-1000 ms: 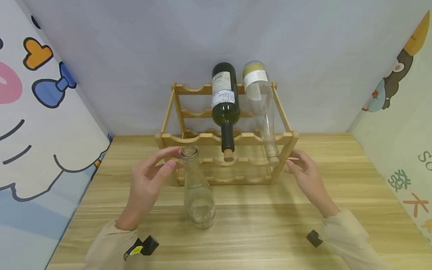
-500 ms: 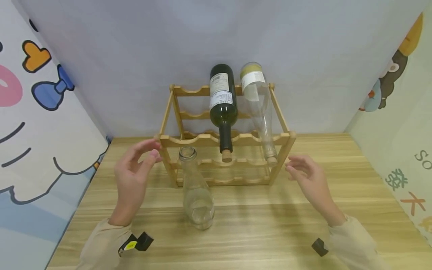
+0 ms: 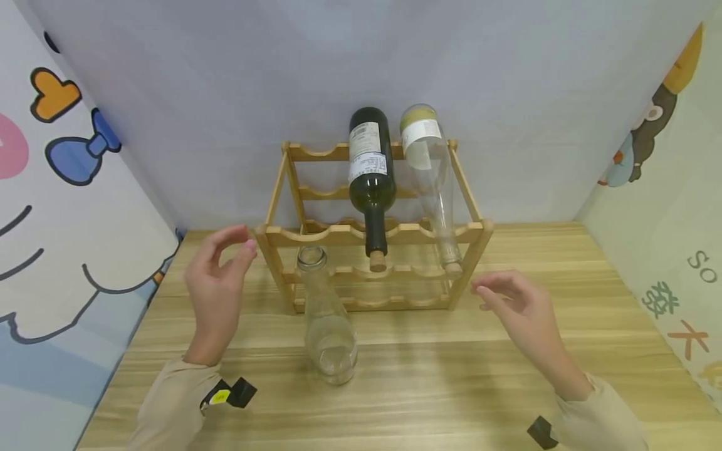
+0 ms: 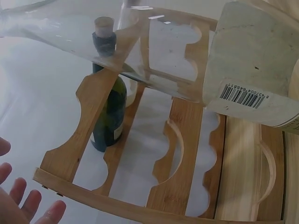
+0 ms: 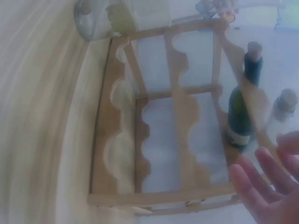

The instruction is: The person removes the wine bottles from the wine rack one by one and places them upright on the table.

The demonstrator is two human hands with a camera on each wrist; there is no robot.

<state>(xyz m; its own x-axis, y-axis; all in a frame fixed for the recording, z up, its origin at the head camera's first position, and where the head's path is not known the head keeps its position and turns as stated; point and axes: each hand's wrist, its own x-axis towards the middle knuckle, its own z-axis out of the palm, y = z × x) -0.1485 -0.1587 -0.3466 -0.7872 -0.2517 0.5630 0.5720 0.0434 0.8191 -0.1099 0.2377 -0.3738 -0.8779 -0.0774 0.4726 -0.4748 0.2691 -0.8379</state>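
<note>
My left hand [image 3: 220,275] hovers just left of the wooden wine rack [image 3: 344,236], fingers loosely bent and holding nothing. To the right of the rack, my right hand [image 3: 519,310] is likewise free, its thumb and fingers close together near the front post. A dark green wine bottle [image 3: 372,169] lies across the top tier, its corked neck toward me. Beside it lies a clear corked bottle [image 3: 431,169] with a white label. Another clear glass bottle [image 3: 329,332], without a cork, stands upright on the table before the rack's left part; its label [image 4: 252,60] shows in the left wrist view.
The rack's lower tiers [image 3: 395,304] stand on the wood-grain table [image 3: 417,388]. A pale wall [image 3: 225,113] rises behind it. Cartoon-printed panels [image 3: 101,232] border the left side, with another printed panel [image 3: 665,250] on the right.
My left hand has drawn away leftward from the standing bottle's mouth and past the rack's corner. My right hand has moved slightly down and away from the rack. The bottles stay put.
</note>
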